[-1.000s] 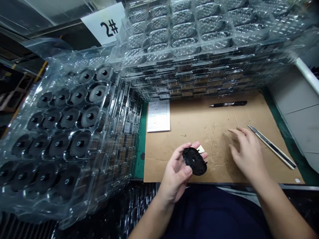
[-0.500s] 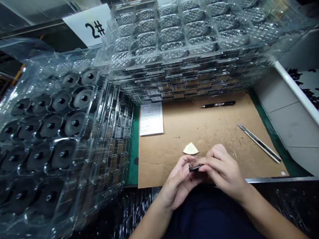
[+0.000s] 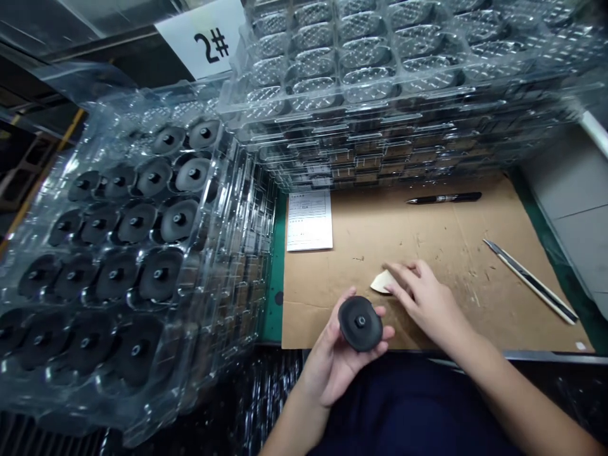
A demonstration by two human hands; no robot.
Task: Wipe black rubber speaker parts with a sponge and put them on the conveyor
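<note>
My left hand (image 3: 332, 361) holds a round black disc with a small raised stub (image 3: 360, 324) at its centre, its stub side facing up toward me. The fingers wrap behind the disc and the thumb lies along its left edge. To the right, my right hand (image 3: 420, 297) pinches a cream wedge-shaped pad (image 3: 380, 282) by its right side, at the cardboard's surface. Part of the pad is hidden under those fingertips. Similar black discs (image 3: 160, 274) sit in the pockets of a clear plastic tray (image 3: 190, 278) at the left.
Stacked clear trays (image 3: 361, 120) stand along the back. On the cardboard sheet (image 3: 332, 291) lie a printed paper slip (image 3: 310, 221), a black pen (image 3: 444, 198) and a utility knife (image 3: 529, 282). A "2#" sign (image 3: 204, 39) is at the back left. A light-coloured panel (image 3: 565, 183) borders the right.
The black disc has turned from edge-on to face-up in my left hand. My right hand has let go of it and moved to grip the cream pad. The view has shifted left.
</note>
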